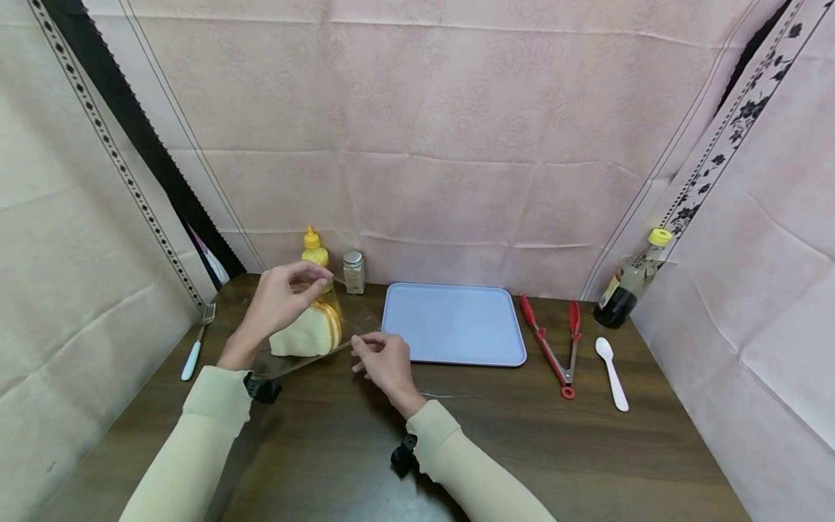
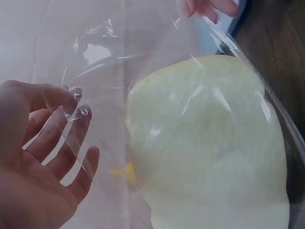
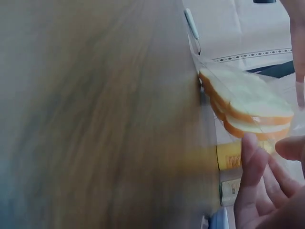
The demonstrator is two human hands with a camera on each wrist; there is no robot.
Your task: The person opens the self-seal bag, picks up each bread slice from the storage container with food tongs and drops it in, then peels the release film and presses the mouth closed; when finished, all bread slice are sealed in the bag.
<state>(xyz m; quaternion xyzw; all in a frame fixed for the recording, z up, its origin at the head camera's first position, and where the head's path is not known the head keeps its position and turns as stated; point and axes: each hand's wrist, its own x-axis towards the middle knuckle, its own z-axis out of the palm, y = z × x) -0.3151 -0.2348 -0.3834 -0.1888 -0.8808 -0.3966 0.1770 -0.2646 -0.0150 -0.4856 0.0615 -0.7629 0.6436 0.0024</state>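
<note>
One tray (image 1: 454,324), one tongs (image 1: 554,341); one spoon (image 1: 612,373), one fork (image 1: 198,341); three bottles (image 1: 630,278)

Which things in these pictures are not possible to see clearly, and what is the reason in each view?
- Head view: the yellow squeeze bottle is mostly hidden behind the left hand and the bread slices.
- Head view: the spice jar label is too small to read.
- Right wrist view: the table is blurred; the right hand is cut off by the edge.

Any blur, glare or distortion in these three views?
Head view: sharp, evenly lit, wide-angle bend toward the edges. Left wrist view: glare streaks on the clear bag over the bread, which looks washed out. Right wrist view: table smeared and out of focus; bread slices and right hand soft.
</note>
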